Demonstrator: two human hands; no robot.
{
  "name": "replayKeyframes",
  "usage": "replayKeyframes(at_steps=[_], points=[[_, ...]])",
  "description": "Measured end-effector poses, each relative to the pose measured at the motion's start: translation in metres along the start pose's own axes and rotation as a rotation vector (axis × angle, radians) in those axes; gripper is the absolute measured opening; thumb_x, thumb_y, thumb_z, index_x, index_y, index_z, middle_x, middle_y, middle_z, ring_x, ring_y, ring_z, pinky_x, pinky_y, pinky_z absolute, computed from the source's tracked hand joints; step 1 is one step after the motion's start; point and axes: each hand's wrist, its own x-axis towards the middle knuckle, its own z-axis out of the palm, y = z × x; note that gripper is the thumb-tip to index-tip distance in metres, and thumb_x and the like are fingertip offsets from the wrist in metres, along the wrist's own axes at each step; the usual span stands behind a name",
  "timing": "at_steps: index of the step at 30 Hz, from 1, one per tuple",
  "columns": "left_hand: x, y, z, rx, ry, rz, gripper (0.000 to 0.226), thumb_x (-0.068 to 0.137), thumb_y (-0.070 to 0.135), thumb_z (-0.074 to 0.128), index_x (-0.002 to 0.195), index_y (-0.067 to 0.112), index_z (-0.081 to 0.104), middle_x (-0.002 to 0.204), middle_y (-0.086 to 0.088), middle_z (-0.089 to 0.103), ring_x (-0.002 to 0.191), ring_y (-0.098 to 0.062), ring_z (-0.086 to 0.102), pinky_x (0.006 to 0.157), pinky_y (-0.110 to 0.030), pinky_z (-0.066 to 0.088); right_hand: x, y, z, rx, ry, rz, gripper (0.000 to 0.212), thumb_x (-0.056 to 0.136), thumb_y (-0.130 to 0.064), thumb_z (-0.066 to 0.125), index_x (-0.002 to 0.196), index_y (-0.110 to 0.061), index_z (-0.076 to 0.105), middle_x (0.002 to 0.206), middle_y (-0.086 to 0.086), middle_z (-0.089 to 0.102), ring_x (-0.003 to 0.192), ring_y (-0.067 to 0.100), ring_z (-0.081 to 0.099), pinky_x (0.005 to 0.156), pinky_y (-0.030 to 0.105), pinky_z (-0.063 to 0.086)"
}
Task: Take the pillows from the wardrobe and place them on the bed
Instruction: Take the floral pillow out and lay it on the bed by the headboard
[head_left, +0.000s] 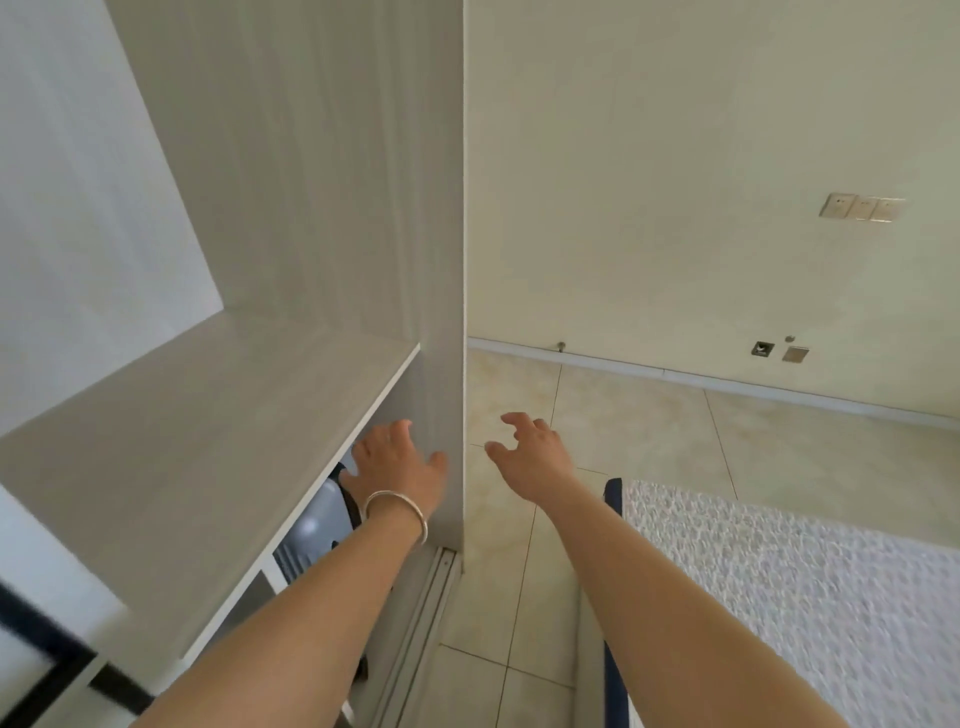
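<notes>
The open white wardrobe (291, 208) fills the left half of the view, and its wide shelf (197, 447) is bare. My left hand (397, 460), with a silver bangle on the wrist, reaches under that shelf with fingers spread and holds nothing. Below the shelf a grey-blue object (317, 525) shows, partly hidden by my arm; I cannot tell what it is. My right hand (532, 454) hovers open over the floor, right of the wardrobe's side panel. The bed (789, 582), with a white textured cover, lies at the lower right. No pillow is clearly visible.
A sliding-door track (426, 597) runs along the wardrobe's base. Beige floor tiles (649, 431) stretch between wardrobe, bed and the far wall. Wall switches (860, 208) and low sockets (779, 351) sit on the cream wall. The bed's dark blue edge (613, 499) stands near my right forearm.
</notes>
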Motion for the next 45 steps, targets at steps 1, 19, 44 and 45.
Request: replayKeyframes(at_steps=[1,19,44,45], points=[[0.009,0.000,0.003,-0.007,0.012,-0.014,0.056,0.087,0.039,0.053,0.138,0.022,0.038,0.143,-0.008,0.038,0.133,-0.028,0.031,0.105,-0.051,0.031,0.014,-0.008,0.003,-0.005,-0.008,-0.018,0.053,0.089,-0.039,0.047,0.138,-0.026,0.036,0.135,0.004,0.046,0.126,0.023,0.040,0.098,0.038,0.040],[0.180,-0.098,-0.038,0.034,0.393,-0.684,0.063,0.086,0.045,0.052,0.143,0.027,0.031,0.149,-0.001,0.031,0.140,-0.026,0.022,0.111,-0.049,0.025,0.217,-0.177,0.114,-0.137,-0.430,-0.770,0.053,0.088,-0.041,0.053,0.136,-0.025,0.038,0.134,0.003,0.048,0.123,0.022,0.042,0.099,0.036,0.037],[0.047,-0.312,-0.109,0.212,0.682,-1.728,0.066,0.086,0.042,0.054,0.145,0.026,0.028,0.153,-0.001,0.024,0.141,-0.024,0.018,0.116,-0.054,0.006,0.060,-0.360,0.322,-0.235,-1.111,-1.278,0.058,0.090,-0.036,0.049,0.143,-0.023,0.029,0.142,0.004,0.040,0.131,0.024,0.036,0.104,0.038,0.035],[0.046,-0.317,-0.112,0.216,0.668,-1.750,0.069,0.085,0.043,0.055,0.145,0.024,0.027,0.151,-0.002,0.028,0.139,-0.024,0.022,0.115,-0.054,0.011,0.060,-0.362,0.326,-0.245,-1.128,-1.287,0.058,0.090,-0.036,0.049,0.143,-0.023,0.028,0.142,0.004,0.040,0.131,0.023,0.036,0.104,0.038,0.035]])
